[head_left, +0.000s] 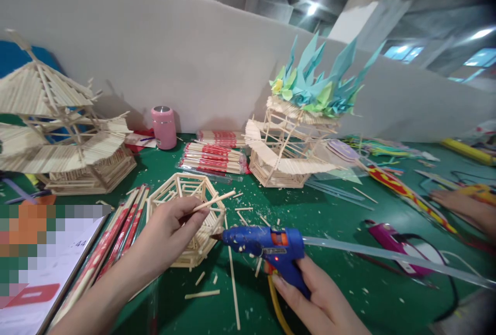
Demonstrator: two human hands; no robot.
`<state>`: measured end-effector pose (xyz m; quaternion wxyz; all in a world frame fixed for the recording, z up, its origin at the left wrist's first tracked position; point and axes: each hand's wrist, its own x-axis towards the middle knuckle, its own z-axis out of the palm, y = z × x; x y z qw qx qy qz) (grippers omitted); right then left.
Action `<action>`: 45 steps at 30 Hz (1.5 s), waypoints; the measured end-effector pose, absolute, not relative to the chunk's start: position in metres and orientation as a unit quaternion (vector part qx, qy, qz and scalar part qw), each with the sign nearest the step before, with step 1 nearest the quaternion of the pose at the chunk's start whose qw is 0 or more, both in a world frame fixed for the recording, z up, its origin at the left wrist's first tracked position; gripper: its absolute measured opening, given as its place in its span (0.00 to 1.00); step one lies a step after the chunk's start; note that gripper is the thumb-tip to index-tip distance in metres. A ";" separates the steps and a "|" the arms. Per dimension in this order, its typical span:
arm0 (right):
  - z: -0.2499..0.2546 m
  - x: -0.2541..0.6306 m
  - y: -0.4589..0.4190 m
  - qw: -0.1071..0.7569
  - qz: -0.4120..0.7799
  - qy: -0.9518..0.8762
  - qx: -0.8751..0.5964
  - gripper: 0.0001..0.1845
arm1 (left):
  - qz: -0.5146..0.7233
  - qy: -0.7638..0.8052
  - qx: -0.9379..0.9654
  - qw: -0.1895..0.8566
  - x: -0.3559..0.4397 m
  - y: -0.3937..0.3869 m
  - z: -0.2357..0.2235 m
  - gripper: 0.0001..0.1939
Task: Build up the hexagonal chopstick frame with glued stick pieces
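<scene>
My left hand [170, 229] pinches a short wooden stick [215, 201] and holds it over a hexagonal stick frame [182, 190] on the green table [329, 232]. My right hand [318, 299] grips the handle of a blue hot glue gun [267, 244]. Its nozzle points left at the frame, close to the stick's lower end. A clear glue rod [387, 257] sticks out of the gun's back toward the right.
A large stick pagoda [58, 128] stands far left and a smaller one topped with paper cranes [294, 139] at centre back. A pink cup [165, 127], chopstick packs [211, 158], loose sticks and a tablet [46, 262] lie around. Another person's hand [461, 206] works at far right.
</scene>
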<state>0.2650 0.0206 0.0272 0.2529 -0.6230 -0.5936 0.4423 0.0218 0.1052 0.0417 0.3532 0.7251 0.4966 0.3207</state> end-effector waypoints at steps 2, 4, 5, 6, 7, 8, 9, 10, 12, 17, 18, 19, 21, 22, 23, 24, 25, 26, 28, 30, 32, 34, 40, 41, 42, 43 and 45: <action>0.027 0.265 0.020 0.256 0.454 -0.585 -0.621 0.23 | 0.323 0.496 0.725 0.353 0.022 0.106 0.041 0.17; 0.024 0.266 0.021 0.276 0.446 -0.578 -0.625 0.23 | 0.322 0.493 0.726 0.355 0.022 0.106 0.041 0.17; 0.022 0.266 0.023 0.290 0.441 -0.574 -0.626 0.23 | 0.322 0.492 0.726 0.356 0.023 0.107 0.041 0.17; 0.019 0.266 0.025 0.303 0.436 -0.570 -0.627 0.23 | 0.322 0.491 0.726 0.357 0.023 0.107 0.041 0.17; 0.017 0.266 0.028 0.311 0.436 -0.566 -0.627 0.23 | 0.323 0.492 0.726 0.357 0.023 0.107 0.041 0.17; 0.015 0.266 0.030 0.318 0.439 -0.562 -0.625 0.23 | 0.325 0.492 0.725 0.356 0.023 0.107 0.041 0.17; 0.013 0.266 0.032 0.323 0.444 -0.559 -0.622 0.23 | 0.326 0.492 0.725 0.356 0.023 0.106 0.041 0.17; 0.012 0.265 0.034 0.327 0.450 -0.555 -0.618 0.24 | 0.326 0.492 0.725 0.356 0.023 0.106 0.041 0.17; 0.011 0.263 0.035 0.335 0.464 -0.545 -0.613 0.25 | 0.325 0.491 0.725 0.356 0.022 0.105 0.041 0.17; 0.008 0.260 0.032 0.355 0.502 -0.522 -0.591 0.23 | 0.329 0.491 0.726 0.352 0.022 0.106 0.039 0.17; 0.007 0.260 0.032 0.356 0.502 -0.524 -0.589 0.23 | 0.330 0.489 0.726 0.353 0.022 0.106 0.038 0.16; 0.005 0.260 0.033 0.359 0.498 -0.526 -0.589 0.24 | 0.330 0.487 0.727 0.354 0.022 0.106 0.038 0.16; 0.003 0.258 0.036 0.373 0.482 -0.523 -0.596 0.25 | 0.330 0.485 0.728 0.354 0.022 0.107 0.037 0.16; 0.003 0.258 0.037 0.381 0.475 -0.519 -0.600 0.26 | 0.330 0.485 0.728 0.354 0.021 0.107 0.036 0.17; 0.003 0.257 0.038 0.385 0.470 -0.516 -0.603 0.26 | 0.331 0.484 0.728 0.354 0.021 0.107 0.035 0.17; 0.003 0.257 0.038 0.385 0.467 -0.515 -0.606 0.27 | 0.332 0.485 0.728 0.353 0.021 0.107 0.035 0.17; 0.004 0.256 0.037 0.382 0.465 -0.517 -0.609 0.27 | 0.332 0.484 0.728 0.353 0.021 0.107 0.035 0.17; 0.005 0.256 0.035 0.374 0.463 -0.522 -0.611 0.26 | 0.332 0.484 0.729 0.354 0.021 0.107 0.034 0.17; 0.009 0.257 0.032 0.339 0.461 -0.544 -0.614 0.23 | 0.332 0.483 0.729 0.354 0.021 0.107 0.034 0.17; 0.014 0.258 0.030 0.295 0.432 -0.583 -0.621 0.22 | 0.333 0.481 0.729 0.354 0.021 0.107 0.034 0.17; 0.022 0.260 0.031 0.263 0.363 -0.631 -0.633 0.22 | 0.334 0.481 0.730 0.352 0.022 0.107 0.035 0.17; 0.032 0.260 0.036 0.238 0.282 -0.683 -0.630 0.22 | 0.334 0.483 0.730 0.350 0.022 0.107 0.036 0.17; 0.068 0.256 0.039 0.206 0.155 -0.783 -0.565 0.18 | 0.332 0.487 0.726 0.354 0.024 0.108 0.039 0.16; 0.072 0.256 0.039 0.207 0.158 -0.788 -0.558 0.17 | 0.333 0.487 0.725 0.355 0.024 0.108 0.039 0.16; 0.076 0.255 0.039 0.211 0.162 -0.791 -0.551 0.17 | 0.334 0.486 0.725 0.357 0.024 0.108 0.039 0.16; 0.078 0.255 0.039 0.217 0.171 -0.793 -0.544 0.16 | 0.336 0.485 0.724 0.358 0.024 0.108 0.039 0.16; 0.081 0.256 0.043 0.231 0.201 -0.793 -0.526 0.17 | 0.339 0.484 0.723 0.360 0.024 0.107 0.039 0.16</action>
